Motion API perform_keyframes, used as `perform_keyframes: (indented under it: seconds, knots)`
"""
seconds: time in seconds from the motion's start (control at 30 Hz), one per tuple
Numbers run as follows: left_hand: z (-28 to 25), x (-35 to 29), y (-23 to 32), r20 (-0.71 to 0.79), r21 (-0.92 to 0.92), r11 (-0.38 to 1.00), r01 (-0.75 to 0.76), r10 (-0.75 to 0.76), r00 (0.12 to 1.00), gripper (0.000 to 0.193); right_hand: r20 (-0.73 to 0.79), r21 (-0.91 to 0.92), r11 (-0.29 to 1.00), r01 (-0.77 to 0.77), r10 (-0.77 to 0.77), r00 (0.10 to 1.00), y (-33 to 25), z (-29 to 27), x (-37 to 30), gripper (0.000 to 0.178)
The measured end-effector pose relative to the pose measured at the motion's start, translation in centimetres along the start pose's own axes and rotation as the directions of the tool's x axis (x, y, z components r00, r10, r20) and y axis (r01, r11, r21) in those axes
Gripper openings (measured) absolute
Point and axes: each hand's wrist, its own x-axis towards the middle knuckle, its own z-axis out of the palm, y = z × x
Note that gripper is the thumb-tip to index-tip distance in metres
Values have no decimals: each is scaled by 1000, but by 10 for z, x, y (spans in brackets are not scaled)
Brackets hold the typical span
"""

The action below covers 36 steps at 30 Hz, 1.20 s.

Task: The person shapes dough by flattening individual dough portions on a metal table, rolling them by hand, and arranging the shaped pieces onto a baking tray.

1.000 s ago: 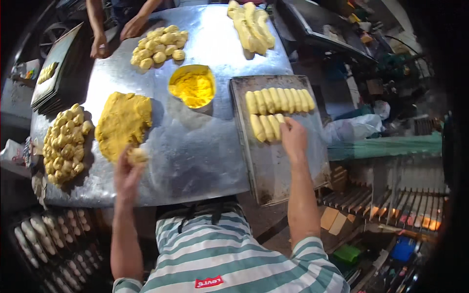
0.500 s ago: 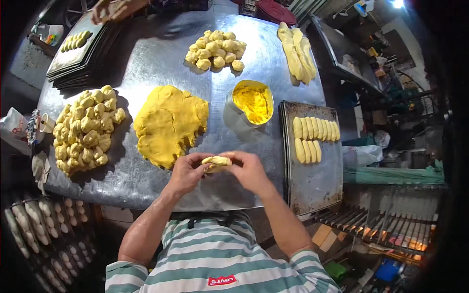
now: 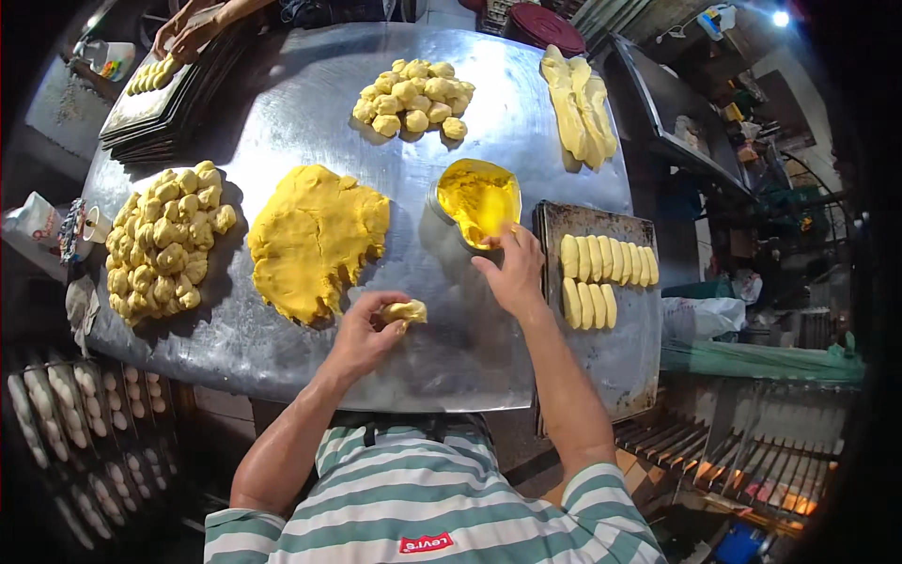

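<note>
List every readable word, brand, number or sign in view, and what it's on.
Red label on the striped shirt: pale lettering, wording not copied here.
White bag, left edge: reddish print, too small to read.
White container, upper left: coloured patch, no text legible.
Yellow-filled tin, baking tray: no lettering visible.

Your left hand (image 3: pixel 365 334) holds a small dough piece (image 3: pixel 406 312) over the bench (image 3: pixel 442 376); your right hand (image 3: pixel 515 271) is at the tub (image 3: pixel 439 199) of yellow paste (image 3: pixel 467 191).
</note>
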Motion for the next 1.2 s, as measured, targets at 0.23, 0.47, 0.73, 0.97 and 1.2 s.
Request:
perform_keyframes:
  seconds: [0.23, 0.47, 0.73, 0.97, 1.2]
  knots:
    - [108, 28, 12, -78, -373, 903, 216, -263, 962, 39, 49, 399, 909, 122, -154, 987, 5, -43, -62, 47]
    - [128, 25, 16, -250, -154, 960, 235, -268, 930, 29, 354, -217, 930, 297, -209, 912, -3, -35, -137, 79]
    - [116, 19, -9, -408, 289, 947, 141, -12, 913, 26, 493, -173, 866, 469, -336, 802, -13, -13, -134, 94]
    - [101, -1, -3, -362, 328, 931, 162, -34, 932, 29, 601, -178, 877, 446, -262, 755, -41, -5, -146, 112]
    - [90, -12, -5, -365, 417, 904, 90, 76, 928, 33, 625, -280, 886, 369, -124, 771, -55, -4, -148, 119]
